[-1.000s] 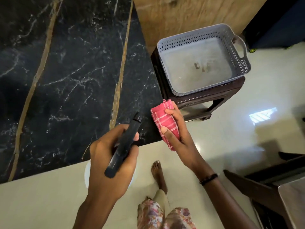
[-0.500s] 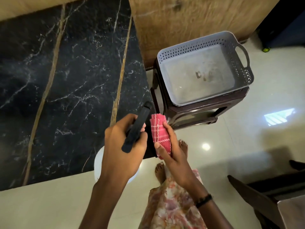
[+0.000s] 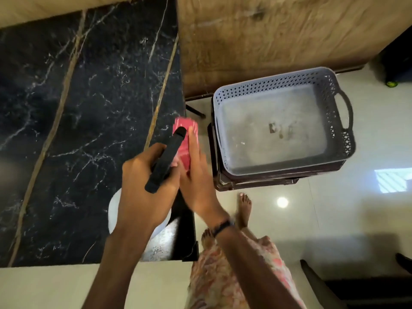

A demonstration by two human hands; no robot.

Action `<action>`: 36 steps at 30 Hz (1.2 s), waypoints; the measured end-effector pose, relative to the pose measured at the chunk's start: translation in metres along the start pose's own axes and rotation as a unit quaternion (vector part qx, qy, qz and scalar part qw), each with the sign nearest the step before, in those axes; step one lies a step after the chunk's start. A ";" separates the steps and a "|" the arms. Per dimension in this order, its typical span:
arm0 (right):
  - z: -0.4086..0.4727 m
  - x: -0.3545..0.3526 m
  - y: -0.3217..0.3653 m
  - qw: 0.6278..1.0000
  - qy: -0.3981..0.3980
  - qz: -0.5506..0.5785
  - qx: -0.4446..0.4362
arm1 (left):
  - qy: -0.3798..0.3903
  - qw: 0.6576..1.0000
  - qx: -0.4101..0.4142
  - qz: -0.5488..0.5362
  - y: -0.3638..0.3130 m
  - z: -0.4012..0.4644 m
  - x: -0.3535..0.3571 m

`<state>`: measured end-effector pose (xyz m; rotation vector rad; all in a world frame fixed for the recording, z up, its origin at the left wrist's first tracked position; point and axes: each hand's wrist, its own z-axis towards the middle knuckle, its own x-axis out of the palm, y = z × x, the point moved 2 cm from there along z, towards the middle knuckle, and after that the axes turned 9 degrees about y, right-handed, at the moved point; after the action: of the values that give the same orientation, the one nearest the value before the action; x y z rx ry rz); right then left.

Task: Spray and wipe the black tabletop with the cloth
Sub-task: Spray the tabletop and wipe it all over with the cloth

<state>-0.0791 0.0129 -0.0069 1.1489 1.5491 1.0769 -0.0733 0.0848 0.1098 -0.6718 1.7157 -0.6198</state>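
The black marble tabletop [image 3: 93, 130] with gold veins fills the left of the head view. My left hand [image 3: 145, 192] grips a spray bottle by its black trigger head [image 3: 166, 159]; the white bottle body [image 3: 113, 210] shows below the hand, over the table's right part. My right hand [image 3: 198, 177] holds a folded pink cloth [image 3: 186, 139] with its fingers laid flat on it, close to the table's right edge. The black nozzle overlaps the cloth, hiding its left side. The two hands touch.
A grey perforated basket [image 3: 338, 121] sits on a dark brown stool [image 3: 245, 184] just right of the table. A wooden panel [image 3: 267, 36] stands behind. My bare feet [image 3: 243, 208] are on the pale glossy floor. Dark furniture [image 3: 356, 291] is at the bottom right.
Both hands have moved forward over the table's right edge and closed together. The cloth went from held upright beside the table to lying under my right fingers.
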 end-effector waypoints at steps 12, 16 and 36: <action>0.131 -0.025 0.011 0.999 0.024 0.010 -0.024 | -0.019 1.000 -0.011 -0.001 -0.027 0.084 0.007; 0.199 -0.048 0.026 0.999 0.040 0.014 -0.021 | -0.038 0.999 -0.007 0.000 -0.033 0.108 0.004; 0.315 -0.080 0.053 0.964 0.079 -0.252 0.005 | -0.070 0.996 -0.032 -0.050 -0.034 0.150 -0.012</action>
<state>0.2491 -0.0142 -0.0111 0.6257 1.8427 0.8262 0.0792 0.0601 0.1075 -0.8307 1.5845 -0.5755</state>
